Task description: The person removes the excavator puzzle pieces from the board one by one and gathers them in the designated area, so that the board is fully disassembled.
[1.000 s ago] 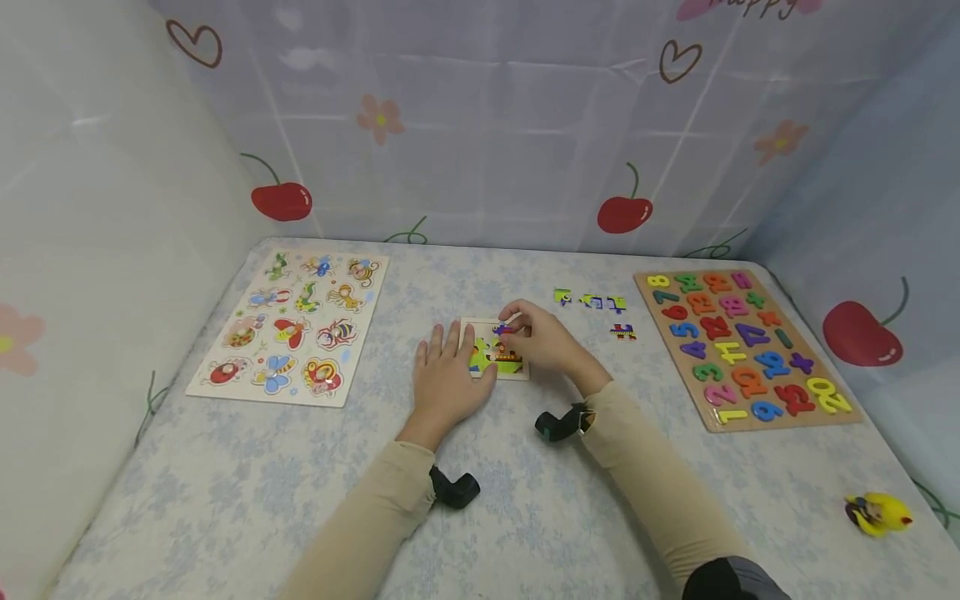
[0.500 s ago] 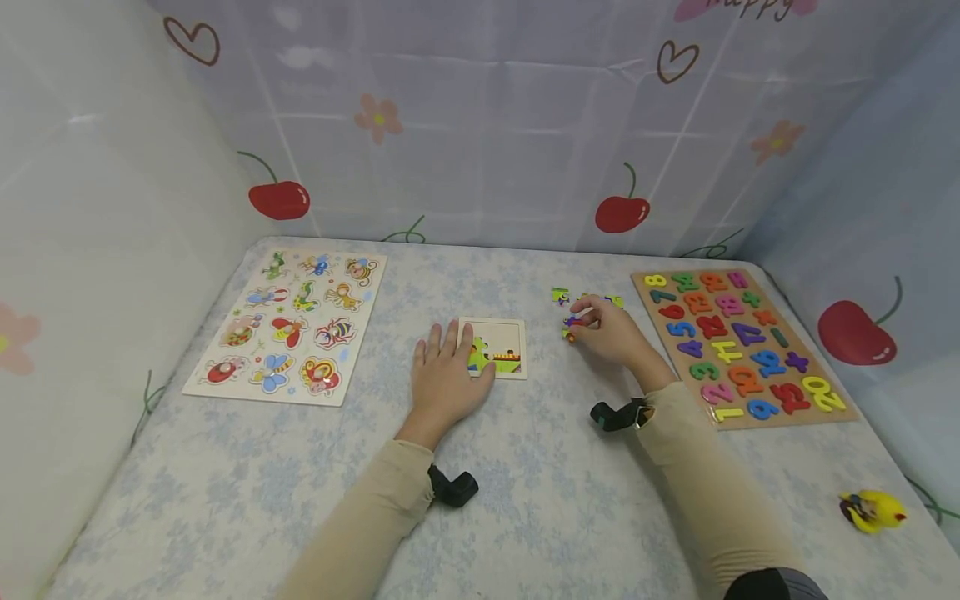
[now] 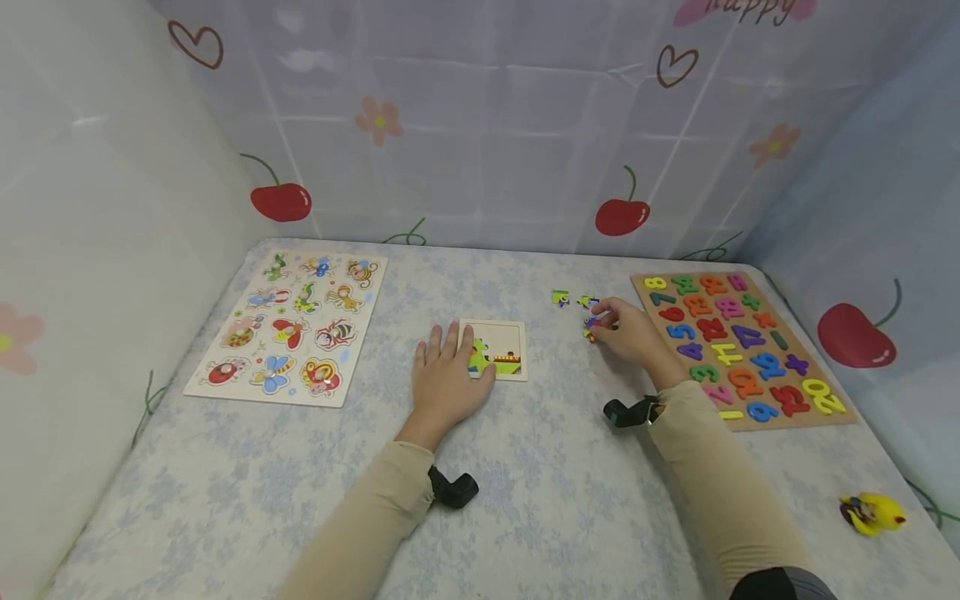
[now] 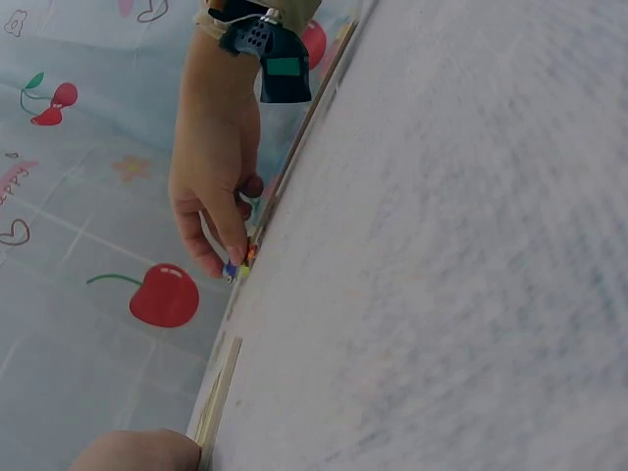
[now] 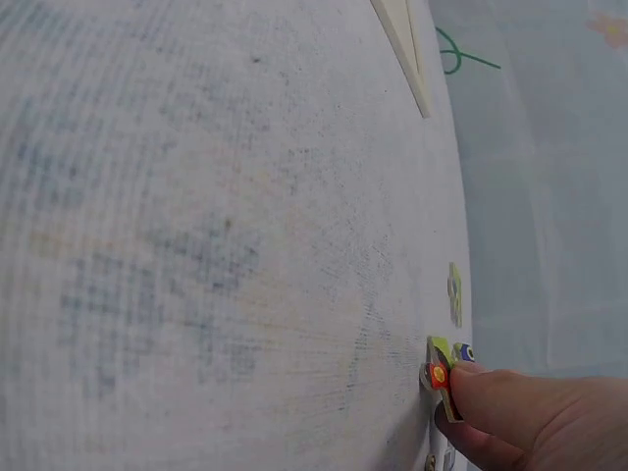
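My left hand (image 3: 448, 379) lies flat with fingers spread over the left side of a small wooden puzzle tray (image 3: 498, 332). Green and red picture pieces fill the tray's lower part, and its upper part is bare wood. To the right of it, my right hand (image 3: 628, 335) pinches a jigsaw piece (image 5: 438, 355) between thumb and fingers, close over the table. That piece shows lime green with a red and yellow spot. Right beside these fingertips lies a loose puzzle piece (image 3: 587, 302), with another loose piece (image 3: 560, 297) to its left. The right hand hides other pieces.
On the left lies an insect picture board (image 3: 288, 329). A wooden number board (image 3: 738, 350) lies at the right, close behind my right wrist. A yellow toy duck (image 3: 873, 512) is near the right edge. Printed curtains (image 3: 480, 150) surround the table.
My right hand has moved from over the tray to the right, carrying the piece to the loose ones. The tray's upper part now shows bare. My left hand has stayed put.
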Demonstrator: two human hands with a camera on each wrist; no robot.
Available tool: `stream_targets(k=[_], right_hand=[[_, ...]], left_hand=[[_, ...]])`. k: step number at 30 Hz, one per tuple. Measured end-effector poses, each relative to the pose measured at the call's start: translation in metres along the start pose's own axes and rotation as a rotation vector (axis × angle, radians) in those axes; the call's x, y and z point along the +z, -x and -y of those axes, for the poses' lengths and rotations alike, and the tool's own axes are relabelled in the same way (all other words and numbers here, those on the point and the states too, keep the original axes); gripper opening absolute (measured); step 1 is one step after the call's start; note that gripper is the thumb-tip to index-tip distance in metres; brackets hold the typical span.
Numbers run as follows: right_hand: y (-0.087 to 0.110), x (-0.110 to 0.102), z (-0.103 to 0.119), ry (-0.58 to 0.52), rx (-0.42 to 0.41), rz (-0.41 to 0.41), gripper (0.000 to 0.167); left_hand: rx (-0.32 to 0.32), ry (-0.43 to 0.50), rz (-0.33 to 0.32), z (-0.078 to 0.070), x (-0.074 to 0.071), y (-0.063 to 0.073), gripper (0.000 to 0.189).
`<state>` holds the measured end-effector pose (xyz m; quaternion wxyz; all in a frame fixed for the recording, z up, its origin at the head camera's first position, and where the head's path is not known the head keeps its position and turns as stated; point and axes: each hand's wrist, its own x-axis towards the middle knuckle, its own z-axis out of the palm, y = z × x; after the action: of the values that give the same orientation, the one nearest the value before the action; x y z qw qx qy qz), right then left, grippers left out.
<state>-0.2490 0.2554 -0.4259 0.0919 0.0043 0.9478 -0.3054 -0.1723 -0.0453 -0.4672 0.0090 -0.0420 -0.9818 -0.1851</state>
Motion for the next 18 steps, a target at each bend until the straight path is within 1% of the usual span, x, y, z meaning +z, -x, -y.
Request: stream_targets(k=[6, 14, 18], right_hand=[[0.001, 0.0008, -0.0016, 0.033, -0.03, -0.024, 0.029], [0.0006, 0.0049, -0.0043, 0.167, -0.076, -0.1, 0.031], [0.0016, 0.0056, -0.0043, 0.183, -0.087, -0.117, 0.03]], left_hand=[[0.0, -0.004, -0.003, -0.0005, 0.0006, -0.0003, 0.077], [0.001, 0.003, 0.002, -0.0012, 0.0001, -0.0001, 0.077], [0.0, 0.0, 0.01, -0.0005, -0.0005, -0.0004, 0.077]])
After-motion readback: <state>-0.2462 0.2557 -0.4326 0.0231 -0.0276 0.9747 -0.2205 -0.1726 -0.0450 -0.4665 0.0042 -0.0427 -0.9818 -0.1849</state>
